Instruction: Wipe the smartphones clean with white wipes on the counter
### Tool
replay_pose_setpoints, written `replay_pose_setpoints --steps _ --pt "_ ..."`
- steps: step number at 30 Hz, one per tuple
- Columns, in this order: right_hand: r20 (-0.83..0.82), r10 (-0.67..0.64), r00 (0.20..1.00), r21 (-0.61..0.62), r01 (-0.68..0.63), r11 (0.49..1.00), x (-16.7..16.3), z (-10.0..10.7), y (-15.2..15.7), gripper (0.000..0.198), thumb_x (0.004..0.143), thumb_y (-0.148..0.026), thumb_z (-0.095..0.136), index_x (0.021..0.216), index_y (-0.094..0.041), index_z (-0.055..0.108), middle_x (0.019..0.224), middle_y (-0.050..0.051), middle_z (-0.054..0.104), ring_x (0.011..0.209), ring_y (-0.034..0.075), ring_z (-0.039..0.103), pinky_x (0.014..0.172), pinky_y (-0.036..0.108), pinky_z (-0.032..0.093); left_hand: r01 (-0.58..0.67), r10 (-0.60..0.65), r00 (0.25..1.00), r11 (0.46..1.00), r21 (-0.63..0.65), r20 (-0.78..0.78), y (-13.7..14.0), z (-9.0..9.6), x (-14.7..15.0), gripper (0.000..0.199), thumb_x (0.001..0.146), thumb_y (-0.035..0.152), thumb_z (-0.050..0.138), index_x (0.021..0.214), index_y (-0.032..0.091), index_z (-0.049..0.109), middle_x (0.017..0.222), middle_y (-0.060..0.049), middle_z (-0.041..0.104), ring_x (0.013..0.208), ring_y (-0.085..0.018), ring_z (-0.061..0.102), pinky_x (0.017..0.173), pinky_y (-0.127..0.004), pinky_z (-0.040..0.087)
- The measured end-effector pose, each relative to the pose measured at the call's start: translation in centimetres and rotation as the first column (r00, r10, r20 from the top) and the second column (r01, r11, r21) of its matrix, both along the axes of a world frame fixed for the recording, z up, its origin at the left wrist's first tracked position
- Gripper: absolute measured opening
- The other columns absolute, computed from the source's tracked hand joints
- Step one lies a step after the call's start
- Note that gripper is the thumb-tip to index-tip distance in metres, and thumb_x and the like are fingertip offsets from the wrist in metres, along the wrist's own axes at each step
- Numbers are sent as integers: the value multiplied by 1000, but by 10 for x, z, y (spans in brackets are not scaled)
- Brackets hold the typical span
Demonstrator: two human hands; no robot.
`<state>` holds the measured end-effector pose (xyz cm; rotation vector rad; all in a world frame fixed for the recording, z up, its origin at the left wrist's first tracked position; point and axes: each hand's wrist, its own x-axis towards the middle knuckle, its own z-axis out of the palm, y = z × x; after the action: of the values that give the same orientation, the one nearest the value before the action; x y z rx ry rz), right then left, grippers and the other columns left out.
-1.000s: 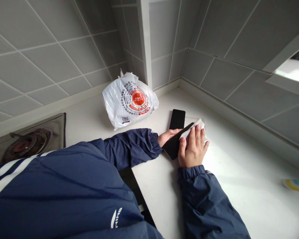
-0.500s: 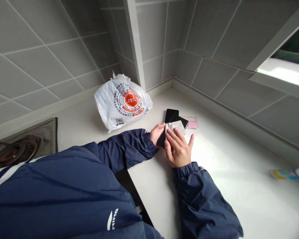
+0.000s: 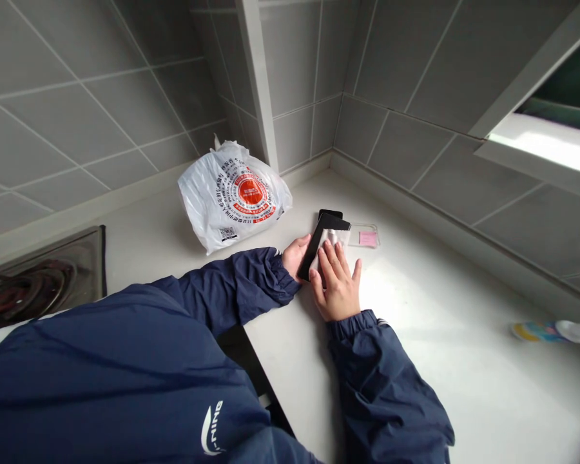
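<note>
Fingers of the right hand (image 3: 338,293) lie flat and extended on my feed, pressing a pale wiping cloth (image 3: 339,235) against a black smartphone (image 3: 313,247); the thumb and little finger splay out to either side, and nothing is pinched there. On the other side, the left hand (image 3: 294,256) grips the phone by its left edge near the lower end, thumb visible; its remaining fingers are hidden, so I can't tell how they are set underneath.

Compared with a second ago, when the cloth sat at the phone's far right end, I now have it over the right part of the face, with a dark strip bare along the left. I read that as a rubbing stroke having come back toward the body. The phone has also swung to a steeper angle, so the transparent phone case (image 3: 354,237), mostly covered then, lies in plain sight just beside it, a pink insert (image 3: 367,239) inside. To me the turn puts the lower left corner closest to the supporting palm, and the bare strip looks like surface this pass is missing.

Beyond the phone's upper end, a second black handset (image 3: 330,213) shows on the white countertop (image 3: 415,277), overlapped in my view; whether they touch I can't say.
</note>
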<state>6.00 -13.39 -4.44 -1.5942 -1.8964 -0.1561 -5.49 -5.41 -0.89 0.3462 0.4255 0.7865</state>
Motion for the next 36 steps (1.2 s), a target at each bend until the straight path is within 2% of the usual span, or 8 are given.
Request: replay_pose_setpoints --steps 6,14,19,23,28,32,34,36 --pt "10 92 996 -100 -90 991 -2 2 -2 53 105 -35 39 155 -17 41 163 13 38 157 25 25 126 55 20 12 -12 1000 1000 2 -19 -2 2 -17 51 101 37 23 111 15 68 112 -12 75 123 -26 64 114 -43 40" --pt "2 180 984 -130 -178 975 2 8 -2 54 104 -33 42 156 -18 41 163 12 38 157 29 26 124 58 27 -28 26 999 999 -43 -36 3 -5 -28 38 97 38 39 109 16 68 109 -11 75 114 -24 70 113 -42 41" --pt "-15 164 986 -77 -164 983 -16 13 5 48 104 -34 44 147 -17 53 158 11 48 153 29 34 126 60 17 42 -49 996 995 -92 -73 10 -7 -38 55 96 48 36 123 10 66 120 -18 72 118 -31 67 111 -50 42" --pt "-55 144 988 -45 -147 988 -38 11 9 50 103 -39 46 147 -16 53 158 11 48 153 29 34 128 60 9 43 -48 997 995 -92 -58 11 -4 -39 66 97 54 30 135 9 61 126 -19 70 120 -32 66 113 -52 39" --pt "-77 224 971 44 -222 974 -39 9 5 44 101 -38 51 139 -19 60 151 8 57 149 27 42 129 54 6 68 -70 997 990 -121 -13 8 -3 -34 68 98 54 26 128 6 65 123 -20 71 115 -32 68 115 -52 37" --pt "-133 76 988 127 -59 990 -33 3 7 35 100 -31 53 131 -20 65 143 8 64 141 25 53 127 48 17 -10 8 1000 990 -143 -14 9 -3 -31 54 101 46 30 108 11 71 109 -15 76 111 -25 71 115 -41 39" --pt "-144 13 990 125 6 992 -33 0 10 37 100 -30 52 133 -18 64 146 10 61 142 28 51 125 48 23 -19 16 1000 989 -148 -19 10 -3 -31 52 101 43 30 104 12 71 105 -13 77 110 -23 71 115 -39 39" --pt "-133 36 990 113 -21 993 -33 -1 10 39 100 -30 52 134 -15 63 149 11 59 146 30 47 124 50 25 5 -8 1000 988 -156 -20 11 -4 -31 53 101 44 29 110 11 70 108 -15 76 112 -25 70 116 -41 38"
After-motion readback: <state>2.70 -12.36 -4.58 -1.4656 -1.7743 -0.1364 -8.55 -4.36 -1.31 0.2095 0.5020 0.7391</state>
